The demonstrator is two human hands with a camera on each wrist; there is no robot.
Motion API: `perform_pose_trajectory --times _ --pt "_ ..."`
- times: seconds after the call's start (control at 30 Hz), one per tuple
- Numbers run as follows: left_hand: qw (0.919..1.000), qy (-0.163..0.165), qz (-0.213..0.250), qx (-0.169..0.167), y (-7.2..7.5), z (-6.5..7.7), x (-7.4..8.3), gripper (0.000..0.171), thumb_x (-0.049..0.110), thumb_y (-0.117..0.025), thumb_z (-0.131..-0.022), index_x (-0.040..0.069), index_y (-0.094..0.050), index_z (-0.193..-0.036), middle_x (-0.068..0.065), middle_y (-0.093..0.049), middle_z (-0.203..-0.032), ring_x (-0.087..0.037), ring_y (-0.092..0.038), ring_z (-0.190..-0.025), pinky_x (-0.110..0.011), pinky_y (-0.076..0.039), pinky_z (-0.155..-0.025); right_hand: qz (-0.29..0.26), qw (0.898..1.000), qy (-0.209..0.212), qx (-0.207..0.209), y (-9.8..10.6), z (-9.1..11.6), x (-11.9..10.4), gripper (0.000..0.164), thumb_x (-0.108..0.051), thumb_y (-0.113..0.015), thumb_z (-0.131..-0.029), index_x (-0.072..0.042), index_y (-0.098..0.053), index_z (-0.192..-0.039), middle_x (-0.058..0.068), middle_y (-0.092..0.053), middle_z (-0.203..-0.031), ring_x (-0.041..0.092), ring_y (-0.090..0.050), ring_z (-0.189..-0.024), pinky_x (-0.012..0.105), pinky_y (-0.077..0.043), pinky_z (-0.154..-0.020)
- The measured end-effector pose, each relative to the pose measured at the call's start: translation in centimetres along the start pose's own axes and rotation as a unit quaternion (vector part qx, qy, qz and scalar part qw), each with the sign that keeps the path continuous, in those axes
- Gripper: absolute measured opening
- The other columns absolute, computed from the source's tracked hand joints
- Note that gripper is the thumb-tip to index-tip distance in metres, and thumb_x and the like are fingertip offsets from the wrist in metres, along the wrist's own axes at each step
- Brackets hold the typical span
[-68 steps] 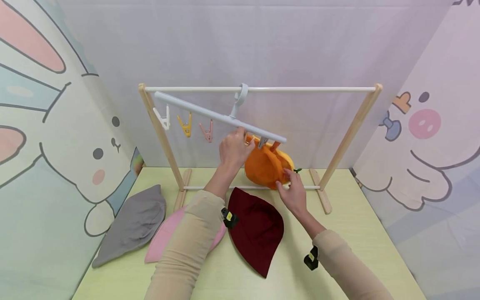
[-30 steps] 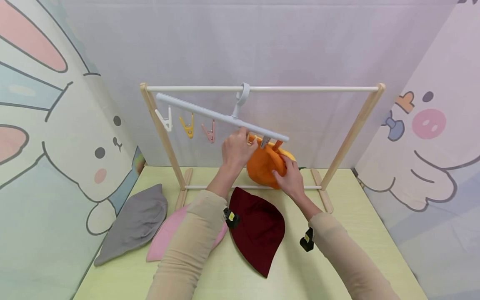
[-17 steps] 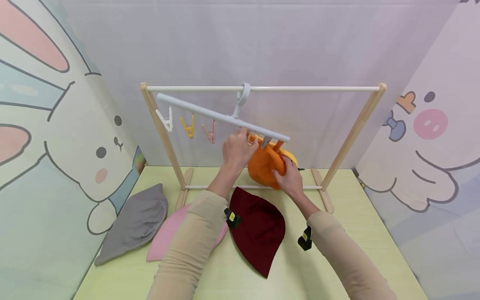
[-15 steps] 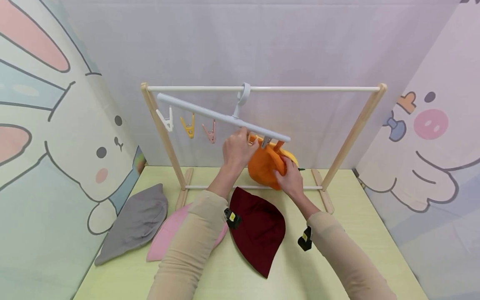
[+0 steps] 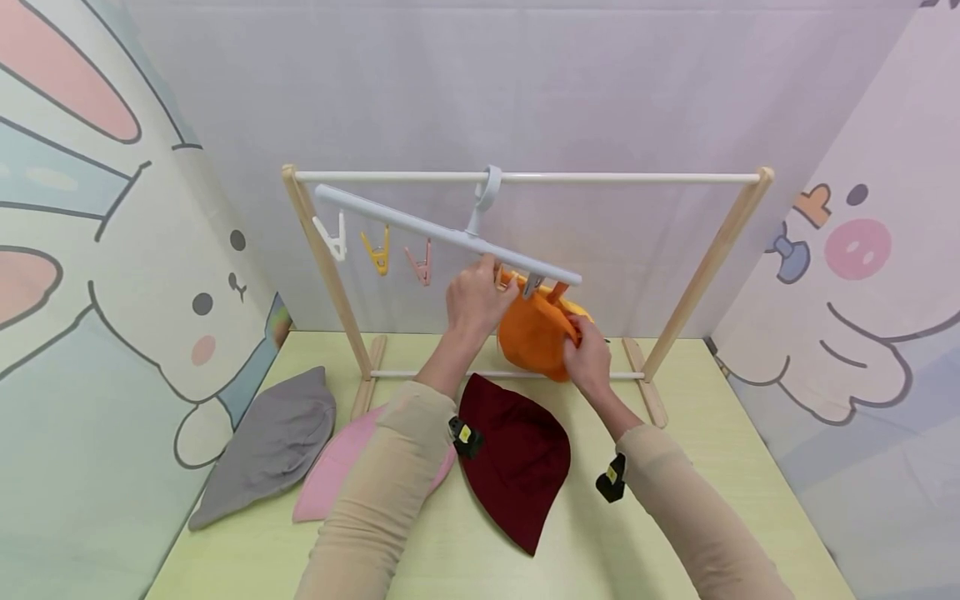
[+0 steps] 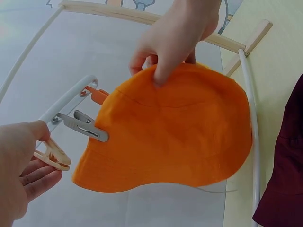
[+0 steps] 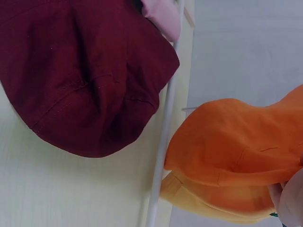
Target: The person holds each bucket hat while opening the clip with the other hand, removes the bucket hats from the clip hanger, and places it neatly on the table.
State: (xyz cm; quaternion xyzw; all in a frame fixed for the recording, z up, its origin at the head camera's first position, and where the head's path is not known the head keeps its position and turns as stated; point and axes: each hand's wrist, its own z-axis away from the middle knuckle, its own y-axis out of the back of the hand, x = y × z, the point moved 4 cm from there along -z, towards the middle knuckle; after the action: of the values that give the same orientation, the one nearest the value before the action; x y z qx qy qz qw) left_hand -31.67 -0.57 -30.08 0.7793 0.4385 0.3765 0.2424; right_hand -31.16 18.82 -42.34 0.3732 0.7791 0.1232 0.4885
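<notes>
Left hand (image 5: pixel 474 296): pinching the cream clip (image 6: pixel 58 154), which looks clear of the brim
Right hand (image 5: pixel 587 354): gripping the orange hat (image 6: pixel 175 137) by its edge
Orange hat: hung under the tilted hanger (image 5: pixel 420 224), held by the grey clip (image 6: pixel 92 131) (the orange-red clip (image 6: pixel 99 96) seems to bite too)
White clip (image 5: pixel 335 245), yellow clip (image 5: pixel 380 260), pink clip (image 5: pixel 422 272): carrying nothing
Maroon hat (image 5: pixel 513 458), pink hat (image 5: pixel 333 471), grey hat (image 5: pixel 273 442): unclipped, on the counter (image 5: pixel 750 467)
In the way: left sleeve (image 5: pixel 375 500), over part of the pink hat

A booth (image 5: pixel 600 83) — cartoon-printed walls (image 5: pixel 135 350) flank a table (image 5: pixel 720 442).
</notes>
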Motion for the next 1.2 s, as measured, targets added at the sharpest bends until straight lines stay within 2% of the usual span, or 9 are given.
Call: perform_pose_trajectory --times 0.17,0.33,0.97,1.2 --pt "1.0 -0.004 0.005 0.0 -0.1 0.0 0.0 0.02 0.026 -0.065 -0.08 0.008 -0.056 -0.082 -0.002 -0.052 -0.062 -0.015 -0.047 -0.049 -0.025 -0.036 -0.044 -0.005 0.999 0.009 0.039 1.2 -0.3 -0.2 0.019 -0.005 -0.053 -0.087 -0.004 -0.061 -0.104 0.015 -0.064 -0.098 0.032 -0.059 -0.084 0.045 -0.046 -0.073" --pt "0.9999 -0.008 0.003 0.01 -0.1 0.1 0.1 0.021 0.027 -0.066 -0.079 0.009 -0.055 -0.081 -0.002 -0.05 -0.059 -0.015 -0.044 -0.048 -0.026 -0.034 -0.042 -0.005 0.998 0.016 0.055 2.1 -0.6 -0.1 0.016 -0.004 -0.052 -0.087 0.0 -0.061 -0.1 0.018 -0.064 -0.096 0.033 -0.059 -0.083 0.044 -0.046 -0.074" --pt "0.9997 0.001 0.022 0.013 -0.4 0.0 0.0 0.023 0.027 -0.067 -0.079 0.009 -0.055 -0.082 -0.003 -0.054 -0.062 -0.017 -0.05 -0.051 -0.029 -0.039 -0.045 0.004 0.998 0.032 0.052 4.5 -0.4 -1.1 0.013 -0.005 -0.053 -0.088 -0.002 -0.062 -0.096 0.016 -0.063 -0.089 0.029 -0.055 -0.072 0.04 -0.045 -0.066" --pt "0.9992 0.016 0.036 0.003 -0.6 0.0 0.0 0.024 0.029 -0.067 -0.079 0.009 -0.056 -0.086 -0.004 -0.059 -0.068 -0.018 -0.054 -0.055 -0.03 -0.042 -0.047 -0.006 0.999 0.026 0.037 5.2 -0.2 -1.2 0.013 -0.005 -0.055 -0.088 -0.002 -0.062 -0.098 0.016 -0.064 -0.091 0.028 -0.054 -0.073 0.04 -0.049 -0.069"
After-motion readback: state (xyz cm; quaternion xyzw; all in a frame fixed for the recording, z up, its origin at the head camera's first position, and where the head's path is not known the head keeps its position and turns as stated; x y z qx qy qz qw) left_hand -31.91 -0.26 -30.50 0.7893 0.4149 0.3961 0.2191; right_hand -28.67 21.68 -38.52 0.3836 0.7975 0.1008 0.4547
